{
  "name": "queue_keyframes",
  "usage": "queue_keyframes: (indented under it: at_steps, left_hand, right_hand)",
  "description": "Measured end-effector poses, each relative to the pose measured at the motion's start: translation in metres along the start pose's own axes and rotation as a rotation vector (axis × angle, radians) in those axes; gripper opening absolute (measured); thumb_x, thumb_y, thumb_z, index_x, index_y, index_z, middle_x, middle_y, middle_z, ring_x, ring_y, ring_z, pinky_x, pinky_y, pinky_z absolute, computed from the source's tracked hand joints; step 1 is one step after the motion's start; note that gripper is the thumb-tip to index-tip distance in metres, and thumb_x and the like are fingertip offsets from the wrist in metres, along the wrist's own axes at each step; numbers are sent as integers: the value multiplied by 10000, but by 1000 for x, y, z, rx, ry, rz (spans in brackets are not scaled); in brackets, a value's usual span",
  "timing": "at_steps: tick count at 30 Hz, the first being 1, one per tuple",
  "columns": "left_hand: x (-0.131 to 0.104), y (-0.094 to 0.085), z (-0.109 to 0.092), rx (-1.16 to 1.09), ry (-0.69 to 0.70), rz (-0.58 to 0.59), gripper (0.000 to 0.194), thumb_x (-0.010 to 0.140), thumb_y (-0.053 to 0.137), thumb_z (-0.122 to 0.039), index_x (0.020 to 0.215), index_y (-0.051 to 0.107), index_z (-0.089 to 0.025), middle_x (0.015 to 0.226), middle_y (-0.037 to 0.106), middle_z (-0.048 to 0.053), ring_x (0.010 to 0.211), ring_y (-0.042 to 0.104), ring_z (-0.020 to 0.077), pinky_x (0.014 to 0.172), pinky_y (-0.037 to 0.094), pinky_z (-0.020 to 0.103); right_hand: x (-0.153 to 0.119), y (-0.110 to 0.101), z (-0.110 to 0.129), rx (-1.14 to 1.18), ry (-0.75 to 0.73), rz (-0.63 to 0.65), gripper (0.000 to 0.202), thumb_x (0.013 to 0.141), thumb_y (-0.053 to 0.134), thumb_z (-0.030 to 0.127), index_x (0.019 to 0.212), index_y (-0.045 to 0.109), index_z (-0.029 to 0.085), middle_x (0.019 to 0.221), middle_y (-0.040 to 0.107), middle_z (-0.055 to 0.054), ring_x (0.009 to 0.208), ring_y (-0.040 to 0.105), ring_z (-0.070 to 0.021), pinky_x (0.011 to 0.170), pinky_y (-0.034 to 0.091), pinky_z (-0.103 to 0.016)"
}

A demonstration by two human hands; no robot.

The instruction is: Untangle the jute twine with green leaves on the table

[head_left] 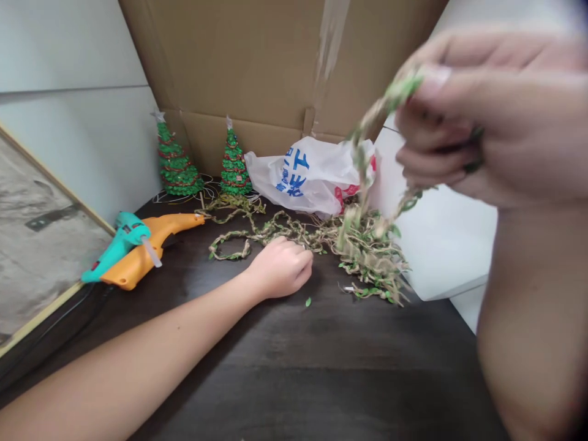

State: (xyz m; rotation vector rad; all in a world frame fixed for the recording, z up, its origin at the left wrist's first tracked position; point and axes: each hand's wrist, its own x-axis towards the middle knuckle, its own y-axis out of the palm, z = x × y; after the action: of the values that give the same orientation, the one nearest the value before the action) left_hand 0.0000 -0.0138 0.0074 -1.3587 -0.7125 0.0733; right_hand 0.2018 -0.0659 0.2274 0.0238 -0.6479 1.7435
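My right hand [478,116] is raised close to the camera at the upper right, blurred by motion. Its fingers are closed around a leafy twine garland [361,160], which hangs down toward a tangled heap of the same twine [372,254] on the dark table. Low over the tabletop, my left hand [282,267] is closed like a fist beside the strands of twine. Whatever may lie inside its fingers is hidden. One loop of the garland [229,246] curls to the left of this hand. A single loose green leaf [308,302] rests just in front of it.
Two small green Christmas trees [177,162] stand at the back left. Behind the twine lies a white plastic bag [307,174] with blue print. A teal and orange glue gun [138,245] sits at left, near a framed panel [41,239]. Cardboard [239,67] walls the back.
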Motion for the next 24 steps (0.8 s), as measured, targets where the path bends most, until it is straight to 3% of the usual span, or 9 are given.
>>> queue_keyframes:
  at_steps: [3,6,8,11,13,16,20,24]
  left_hand:
    - [-1,0,0,27,33,-34,244,951,471,-277,766,597,-179,730,683,28,710,638,199,705,363,360]
    - [-2,0,2,85,-114,-108,245,947,460,-277,771,602,-180,721,689,43,683,626,216,697,346,377]
    - [-2,-1,4,79,-191,-185,275,979,402,-282,878,633,-170,778,710,57,719,633,227,711,351,382]
    - [-3,-3,4,16,-212,-305,374,1023,304,-316,1135,614,-140,988,723,94,856,639,239,763,378,381]
    - [-4,-5,2,-11,-192,-299,406,1028,291,-360,1170,604,-144,1050,702,103,895,623,248,776,390,382]
    - [-2,-5,0,1,-188,-170,376,1013,349,-402,1092,636,-172,1033,688,89,914,612,256,795,406,389]
    - [0,-4,0,14,-233,-49,362,1016,350,-385,998,652,-185,889,704,59,836,638,243,753,426,385]
    - [1,-4,0,82,-288,-44,404,1020,339,-372,855,652,-177,834,711,72,816,656,251,743,443,389]
  right_hand:
    - [-17,17,-17,-25,142,190,180,960,568,333,833,578,205,569,318,66,469,262,-45,410,229,-199]
    - [-20,35,-54,-185,294,468,240,920,614,425,850,593,197,631,425,48,513,359,-57,426,290,-197]
    - [-20,50,-85,-184,338,641,230,913,611,393,823,582,183,701,485,34,594,426,-63,516,380,-193]
    - [-22,65,-131,-131,578,719,228,904,584,384,801,520,192,682,452,50,525,392,-55,442,330,-187]
    - [-24,66,-155,-10,759,694,180,907,562,384,862,526,214,684,419,63,481,354,-46,396,293,-169]
    - [-21,57,-180,227,852,634,216,899,598,406,860,496,221,696,445,69,420,292,-23,351,245,-155]
    - [-1,47,-201,269,706,316,199,941,556,353,824,517,197,725,527,28,478,487,-69,418,483,-220]
    - [23,52,-215,300,665,7,124,963,501,240,874,562,181,916,631,-48,674,639,-113,569,601,-264]
